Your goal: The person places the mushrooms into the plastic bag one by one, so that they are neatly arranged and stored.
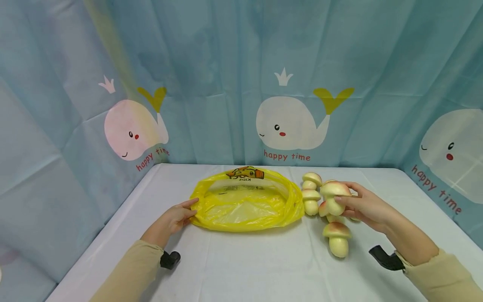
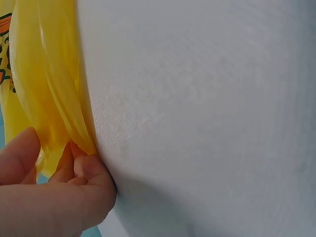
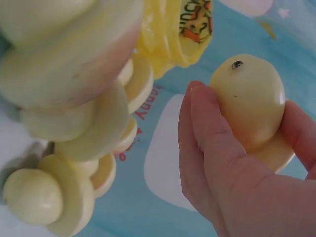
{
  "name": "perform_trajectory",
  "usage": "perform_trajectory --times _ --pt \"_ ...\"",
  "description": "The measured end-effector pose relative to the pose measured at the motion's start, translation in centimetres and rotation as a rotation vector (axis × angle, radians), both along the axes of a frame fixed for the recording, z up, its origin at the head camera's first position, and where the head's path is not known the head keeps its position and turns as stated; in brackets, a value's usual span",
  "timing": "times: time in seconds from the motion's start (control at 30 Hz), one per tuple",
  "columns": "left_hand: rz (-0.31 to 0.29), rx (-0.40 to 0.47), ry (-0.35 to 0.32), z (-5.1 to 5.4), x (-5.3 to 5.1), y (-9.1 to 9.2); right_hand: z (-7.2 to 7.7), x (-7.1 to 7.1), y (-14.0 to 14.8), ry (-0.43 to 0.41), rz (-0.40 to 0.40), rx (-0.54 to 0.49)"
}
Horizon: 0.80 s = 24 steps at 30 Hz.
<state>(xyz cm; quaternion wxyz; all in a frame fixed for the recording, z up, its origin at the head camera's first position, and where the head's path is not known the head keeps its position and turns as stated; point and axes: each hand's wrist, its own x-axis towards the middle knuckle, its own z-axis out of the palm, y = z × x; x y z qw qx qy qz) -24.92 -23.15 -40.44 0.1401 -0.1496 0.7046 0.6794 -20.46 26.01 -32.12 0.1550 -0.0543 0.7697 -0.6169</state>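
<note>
A yellow plastic bag (image 1: 245, 209) lies on the white table with its wide mouth facing the near side. My left hand (image 1: 176, 219) pinches the bag's left edge; the left wrist view shows the fingertips on the yellow film (image 2: 54, 89). My right hand (image 1: 364, 206) grips a toy mushroom (image 1: 335, 195) with a pinkish cap, held above other mushrooms. In the right wrist view the held mushroom (image 3: 252, 98) sits between thumb and fingers. Below it stands another mushroom (image 1: 338, 239), and two more (image 1: 311, 201) are beside the bag's right edge.
A blue curtain (image 1: 211, 126) printed with whales hangs behind the table (image 1: 241, 268). More mushrooms (image 3: 34, 197) are grouped on the right side of the table, partly hidden by the right hand in the head view.
</note>
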Motion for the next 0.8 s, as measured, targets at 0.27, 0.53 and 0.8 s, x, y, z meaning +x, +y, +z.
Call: perform_trajectory --times 0.27,0.53,0.8 --pt "0.028 0.011 -0.015 0.1 0.0 0.2 1.3 -0.6 -1.5 0.001 0.026 -0.037" --pt "0.058 0.016 -0.007 0.0 0.1 0.4 1.8 -1.6 -3.4 -0.016 0.051 -0.07" --pt "0.06 0.024 -0.002 -0.1 0.1 0.4 2.2 -2.3 -5.1 -0.053 0.083 -0.118"
